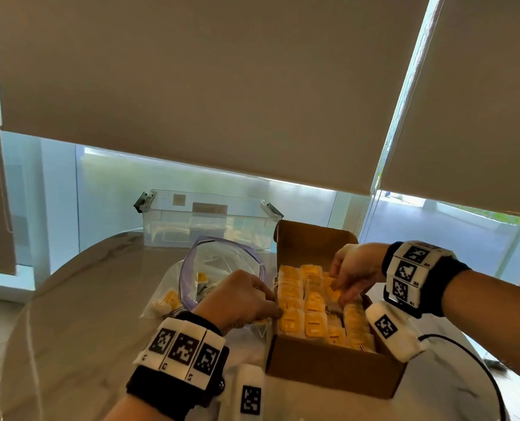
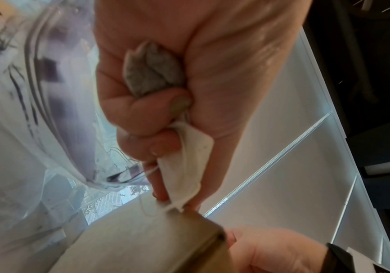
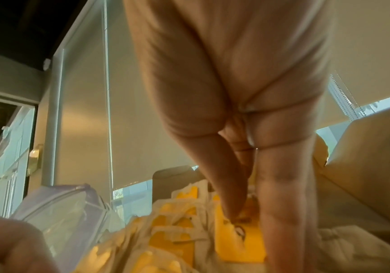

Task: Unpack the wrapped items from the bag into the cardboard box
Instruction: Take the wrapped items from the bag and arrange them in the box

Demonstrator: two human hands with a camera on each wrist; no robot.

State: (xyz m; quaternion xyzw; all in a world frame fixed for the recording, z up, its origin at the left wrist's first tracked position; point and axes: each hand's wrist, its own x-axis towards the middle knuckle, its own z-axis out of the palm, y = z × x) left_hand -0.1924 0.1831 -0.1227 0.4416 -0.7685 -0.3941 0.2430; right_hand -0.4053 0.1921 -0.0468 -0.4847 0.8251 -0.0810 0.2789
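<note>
Wrapped items (image 1: 313, 311), yellow-faced sachets with white edges and strings, are packed upright in rows inside the cardboard box (image 1: 331, 364), which sits on the pale table (image 1: 79, 314) with its lid flap raised at the back. Dark print is seen on the yellow faces but cannot be read. A clear zip bag (image 1: 219, 268) with a purple seal strip lies just left of the box, mouth open; a few more yellow items (image 1: 170, 299) are seen through its plastic.

Left hand (image 1: 240, 299) is held at the box's left rim; in the left wrist view its fingers (image 2: 140, 118) are curled round a white sachet (image 2: 186, 164) and a greyish pouch (image 2: 151, 73), string trailing onto the box edge. Right hand (image 1: 353, 271) is lowered into the box, thumb and fingers (image 3: 280, 194) pinching one yellow sachet (image 3: 243, 238) in the back rows.

Black-and-white square marker tags are worn on both wrists (image 1: 185, 350); small characters beside them cannot be made out. A clear plastic bin (image 1: 207, 220) with grey latches stands behind the bag; tan labels on it are unreadable. Beige roller blinds (image 1: 210, 86) hang partly lowered over the windows.
</note>
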